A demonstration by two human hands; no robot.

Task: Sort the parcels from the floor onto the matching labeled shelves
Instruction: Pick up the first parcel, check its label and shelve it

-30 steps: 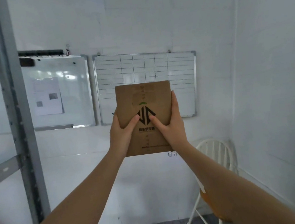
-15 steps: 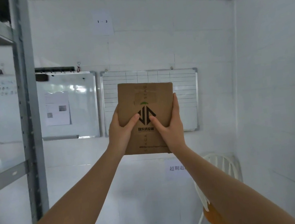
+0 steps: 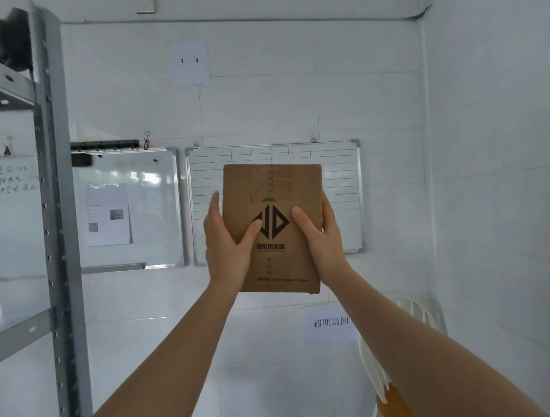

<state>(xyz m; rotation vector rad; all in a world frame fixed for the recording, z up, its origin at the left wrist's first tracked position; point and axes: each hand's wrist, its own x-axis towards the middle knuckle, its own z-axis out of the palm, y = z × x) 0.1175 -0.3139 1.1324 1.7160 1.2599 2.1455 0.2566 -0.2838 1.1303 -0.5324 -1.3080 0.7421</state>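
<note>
Centrally in the frame, a brown cardboard parcel (image 3: 274, 229) is held upright at arm's length in front of the white rear wall. The left hand (image 3: 226, 244) clasps the parcel's left edge, thumb pressed on the printed front face and fingers wrapped behind. The right hand (image 3: 323, 237) clasps the right edge in the same manner, thumb on the front beside the black diamond logo. Both hands are closed on the parcel, which sits between them and tilts slightly clockwise.

Behind the parcel, a gridded whiteboard (image 3: 339, 180) hangs on the wall. A plain whiteboard (image 3: 149, 202) with a sheet of paper attached hangs to its left. A paper label reading "1 - 3" (image 3: 189, 62) is fixed to the wall in the upper centre of the frame. A grey metal shelving rack (image 3: 58, 212) occupies the left of the frame, with a dark object (image 3: 6, 41) on its upper shelf. A white chair (image 3: 414, 326) stands at lower right, below a paper sign (image 3: 330, 322) with printed characters.

Compared with the earlier frames, the view is pitched higher: the boards and chair sit lower in the frame, and the label and upper shelf are more fully exposed. The two-handed grip is unchanged.
</note>
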